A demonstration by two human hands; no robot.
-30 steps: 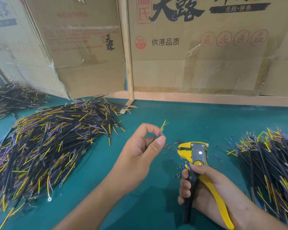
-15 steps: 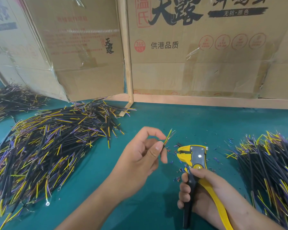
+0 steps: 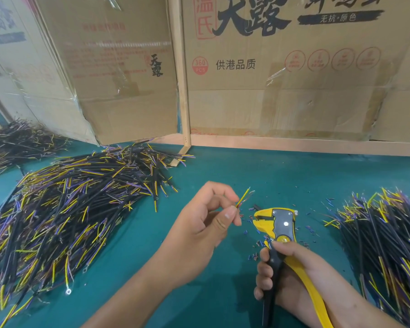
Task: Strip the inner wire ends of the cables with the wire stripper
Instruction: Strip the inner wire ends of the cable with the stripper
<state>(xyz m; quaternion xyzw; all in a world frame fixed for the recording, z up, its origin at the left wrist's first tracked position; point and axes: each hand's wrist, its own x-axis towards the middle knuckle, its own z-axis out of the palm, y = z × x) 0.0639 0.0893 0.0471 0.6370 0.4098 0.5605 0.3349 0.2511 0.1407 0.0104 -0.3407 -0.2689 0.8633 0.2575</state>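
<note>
Black-sheathed cables [image 3: 64,209] heaped far left on the teal surface [image 3: 199,304]. My left hand [image 3: 199,233] pinches one cable [image 3: 243,198] near its tip; yellow and purple inner wires fan out, thin, limp, likely easy to bend, so I judge a hold close to the ends best. Wire stripper [image 3: 276,223] beside them, jaws parted, right hand [image 3: 287,275] wrapped around its handles. Second pile [image 3: 386,245] right. Cardboard [image 3: 294,67] behind reads "360 PCS", "供港品质".

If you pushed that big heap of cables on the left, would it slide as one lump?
Probably not: the big heap is loose, criss-crossed strands, so it would likely spread and tangle. The cables look thin and light, some curving, so they would probably flop and snag.
</note>
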